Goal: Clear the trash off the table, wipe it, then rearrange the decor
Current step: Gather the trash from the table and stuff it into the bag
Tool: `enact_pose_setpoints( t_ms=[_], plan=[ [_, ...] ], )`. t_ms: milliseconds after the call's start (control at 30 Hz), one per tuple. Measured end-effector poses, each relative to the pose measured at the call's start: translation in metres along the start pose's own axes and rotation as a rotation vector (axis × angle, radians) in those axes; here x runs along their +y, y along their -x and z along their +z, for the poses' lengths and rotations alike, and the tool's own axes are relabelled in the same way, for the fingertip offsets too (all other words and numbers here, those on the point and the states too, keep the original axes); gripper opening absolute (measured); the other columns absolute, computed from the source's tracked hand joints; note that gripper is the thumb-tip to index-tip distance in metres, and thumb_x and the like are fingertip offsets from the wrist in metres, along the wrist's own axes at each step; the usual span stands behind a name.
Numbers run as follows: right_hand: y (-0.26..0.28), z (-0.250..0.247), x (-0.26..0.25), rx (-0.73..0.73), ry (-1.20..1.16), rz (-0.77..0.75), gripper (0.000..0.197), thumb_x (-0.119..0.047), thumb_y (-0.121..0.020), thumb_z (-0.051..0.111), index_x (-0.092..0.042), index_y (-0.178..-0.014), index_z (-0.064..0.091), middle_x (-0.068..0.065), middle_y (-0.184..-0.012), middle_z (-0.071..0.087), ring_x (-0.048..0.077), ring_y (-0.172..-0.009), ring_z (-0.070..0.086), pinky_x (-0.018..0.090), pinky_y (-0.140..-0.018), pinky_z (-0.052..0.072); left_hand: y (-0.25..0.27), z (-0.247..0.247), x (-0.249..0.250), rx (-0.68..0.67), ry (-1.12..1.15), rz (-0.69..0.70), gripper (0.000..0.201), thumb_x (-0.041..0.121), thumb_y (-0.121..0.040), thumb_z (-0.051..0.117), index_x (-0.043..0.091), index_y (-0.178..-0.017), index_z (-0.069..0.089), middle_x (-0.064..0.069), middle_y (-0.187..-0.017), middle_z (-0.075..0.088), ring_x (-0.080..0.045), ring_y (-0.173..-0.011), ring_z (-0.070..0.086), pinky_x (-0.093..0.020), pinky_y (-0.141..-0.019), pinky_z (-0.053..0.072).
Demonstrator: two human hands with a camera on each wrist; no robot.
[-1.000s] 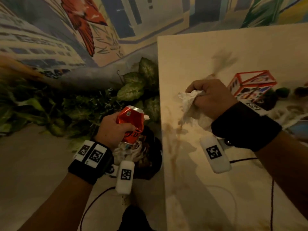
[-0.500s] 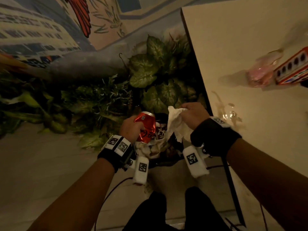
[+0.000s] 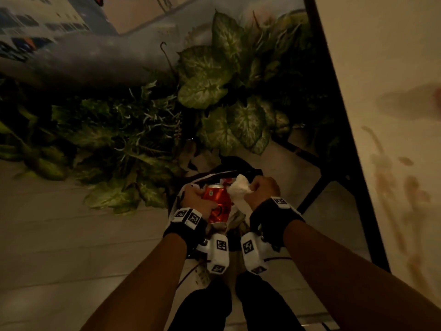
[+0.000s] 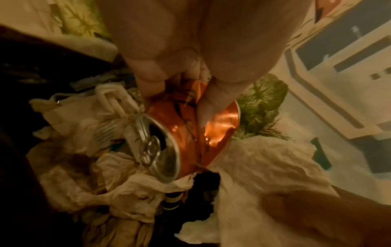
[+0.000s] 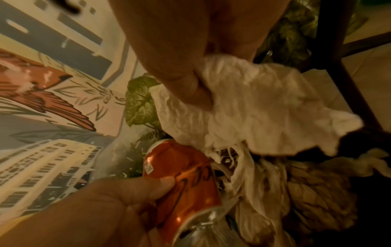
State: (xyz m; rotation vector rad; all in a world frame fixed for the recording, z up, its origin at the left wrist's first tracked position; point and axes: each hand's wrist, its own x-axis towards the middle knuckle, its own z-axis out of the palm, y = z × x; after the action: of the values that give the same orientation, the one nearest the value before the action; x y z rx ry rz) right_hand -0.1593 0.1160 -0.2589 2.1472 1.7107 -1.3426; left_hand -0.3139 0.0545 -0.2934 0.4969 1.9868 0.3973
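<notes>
My left hand (image 3: 194, 199) grips a crushed red soda can (image 3: 216, 201), its silver top (image 4: 160, 152) pointing down into a black trash bag (image 3: 238, 163) on the floor. My right hand (image 3: 262, 189) holds a crumpled white paper towel (image 3: 238, 191) right beside the can, over the same bag. In the left wrist view the can (image 4: 190, 127) hangs above a heap of used paper towels (image 4: 131, 188). The right wrist view has the towel (image 5: 253, 108) pinched under my thumb, with the can (image 5: 182, 173) below it. The white table (image 3: 381, 68) with brown smears stands to the right.
Leafy green plants (image 3: 214, 80) crowd the floor behind the bag, against a painted mural wall (image 3: 47, 25). The table's black leg frame (image 3: 334, 144) runs down just right of the bag. Cables and my shoes (image 3: 238, 302) lie below my wrists on the tiled floor.
Both hands have dropped from table height down to the trash bag's mouth. The right hand carried the towel off the table; the view swung left and down.
</notes>
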Motion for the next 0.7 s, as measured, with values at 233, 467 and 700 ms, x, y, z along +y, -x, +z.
enact_pose_setpoints(
  t_ms=[233,467,700],
  plan=[
    [-0.049,0.050,0.017,-0.086,0.016,0.027,0.031,-0.023,-0.088,0.059,-0.002,-0.110,0.064,0.016,-0.113,0.064,0.030,-0.104,0.060,0.023,-0.073,0.040,-0.052,0.027,-0.025,0.008,0.011,-0.096,0.035,0.012,-0.068,0.078,0.009,-0.096,0.058,-0.006,-0.097,0.061,-0.017,-0.072,0.052,-0.021,-0.050,0.036],
    [-0.089,0.079,0.027,-0.134,0.079,0.162,0.033,-0.012,-0.090,0.051,0.000,-0.120,0.056,0.019,-0.124,0.058,0.033,-0.115,0.054,0.030,-0.085,0.043,-0.086,0.039,-0.032,-0.069,-0.093,-0.095,0.044,0.022,-0.078,0.073,0.007,-0.117,0.061,-0.012,-0.118,0.061,-0.027,-0.096,0.057,-0.025,-0.074,0.041],
    [-0.104,0.088,0.027,-0.330,0.231,0.178,0.048,-0.022,-0.099,0.039,-0.004,-0.143,0.029,0.018,-0.148,0.032,0.035,-0.134,0.034,0.041,-0.109,0.029,-0.089,0.047,-0.033,-0.081,-0.178,-0.050,0.042,0.048,-0.089,0.056,0.012,-0.109,0.063,-0.007,-0.112,0.062,-0.028,-0.110,0.057,-0.023,-0.077,0.036]
  ],
)
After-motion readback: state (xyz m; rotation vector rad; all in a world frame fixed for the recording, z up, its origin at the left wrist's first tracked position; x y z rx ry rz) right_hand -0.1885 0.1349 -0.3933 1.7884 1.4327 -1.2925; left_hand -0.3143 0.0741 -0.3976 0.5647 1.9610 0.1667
